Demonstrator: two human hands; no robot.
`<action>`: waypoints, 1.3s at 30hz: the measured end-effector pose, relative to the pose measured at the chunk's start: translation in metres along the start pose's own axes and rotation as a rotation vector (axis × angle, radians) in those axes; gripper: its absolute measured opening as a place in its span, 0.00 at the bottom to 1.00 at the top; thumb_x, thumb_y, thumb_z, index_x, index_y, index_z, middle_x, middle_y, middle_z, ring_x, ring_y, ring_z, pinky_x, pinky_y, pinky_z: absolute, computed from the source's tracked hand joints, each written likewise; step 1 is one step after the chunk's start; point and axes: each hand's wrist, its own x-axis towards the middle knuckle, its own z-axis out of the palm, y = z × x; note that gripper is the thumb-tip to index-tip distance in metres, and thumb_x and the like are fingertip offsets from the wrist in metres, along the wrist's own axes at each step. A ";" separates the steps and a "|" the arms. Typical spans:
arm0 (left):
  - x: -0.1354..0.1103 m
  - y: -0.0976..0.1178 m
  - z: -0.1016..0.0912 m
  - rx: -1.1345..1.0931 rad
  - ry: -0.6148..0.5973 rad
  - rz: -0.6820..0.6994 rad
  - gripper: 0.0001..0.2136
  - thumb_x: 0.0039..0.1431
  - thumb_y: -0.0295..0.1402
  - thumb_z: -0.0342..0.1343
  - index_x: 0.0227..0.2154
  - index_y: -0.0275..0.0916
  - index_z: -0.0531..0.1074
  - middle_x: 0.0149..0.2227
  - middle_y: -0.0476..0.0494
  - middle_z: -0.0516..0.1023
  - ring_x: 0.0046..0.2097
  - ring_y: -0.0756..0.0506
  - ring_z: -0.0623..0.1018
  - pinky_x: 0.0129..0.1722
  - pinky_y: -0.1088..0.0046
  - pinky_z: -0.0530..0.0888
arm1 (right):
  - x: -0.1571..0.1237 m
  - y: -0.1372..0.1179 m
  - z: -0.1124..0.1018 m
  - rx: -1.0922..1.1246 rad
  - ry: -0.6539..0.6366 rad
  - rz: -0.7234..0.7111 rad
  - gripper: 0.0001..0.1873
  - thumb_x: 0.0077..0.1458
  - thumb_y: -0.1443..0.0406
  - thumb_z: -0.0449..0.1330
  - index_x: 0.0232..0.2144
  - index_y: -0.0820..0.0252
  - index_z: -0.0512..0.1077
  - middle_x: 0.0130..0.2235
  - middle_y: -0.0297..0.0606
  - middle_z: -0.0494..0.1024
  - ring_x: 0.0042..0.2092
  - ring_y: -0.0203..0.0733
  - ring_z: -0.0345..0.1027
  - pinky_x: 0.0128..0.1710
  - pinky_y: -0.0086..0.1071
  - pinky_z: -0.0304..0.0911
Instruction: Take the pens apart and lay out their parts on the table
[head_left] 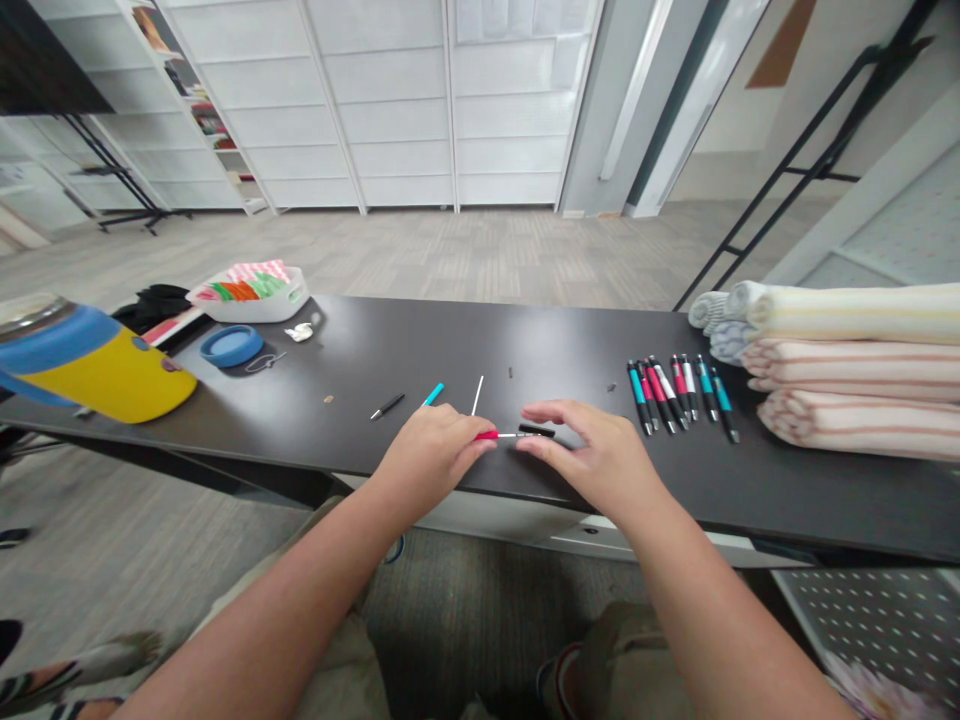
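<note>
Pink pen barrel [487,435], pinched in your left hand [426,448] near the surface's [420,345] front edge, lies crosswise, its thin rod [508,435] pointing right; your half-open right hand [600,450] curves around a black part [537,430], grip unclear.

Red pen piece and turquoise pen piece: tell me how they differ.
The red pen piece is in the grip of the left hand; the turquoise pen piece lies on the table. The red piece runs nearly level across the picture; the turquoise piece slants upward to the right. Both are brightly coloured.
</note>
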 end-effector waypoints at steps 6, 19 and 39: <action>0.001 -0.001 -0.004 -0.152 0.053 -0.086 0.08 0.73 0.37 0.54 0.46 0.41 0.76 0.44 0.46 0.84 0.45 0.42 0.80 0.49 0.62 0.74 | 0.000 0.021 -0.005 -0.221 -0.032 -0.053 0.12 0.67 0.59 0.64 0.48 0.57 0.80 0.47 0.44 0.84 0.49 0.52 0.77 0.53 0.47 0.71; 0.001 -0.003 -0.011 -0.108 0.026 -0.125 0.09 0.74 0.37 0.51 0.48 0.42 0.75 0.45 0.44 0.83 0.46 0.41 0.79 0.50 0.60 0.74 | 0.001 0.011 -0.005 -0.117 -0.010 0.018 0.05 0.68 0.63 0.62 0.43 0.56 0.76 0.40 0.38 0.82 0.42 0.45 0.77 0.43 0.37 0.70; 0.003 -0.001 -0.009 0.013 -0.025 -0.103 0.09 0.74 0.36 0.52 0.47 0.40 0.76 0.44 0.43 0.83 0.45 0.39 0.79 0.49 0.59 0.74 | 0.002 0.001 -0.008 -0.035 0.026 -0.065 0.04 0.69 0.65 0.61 0.45 0.55 0.75 0.43 0.40 0.82 0.45 0.45 0.78 0.47 0.38 0.72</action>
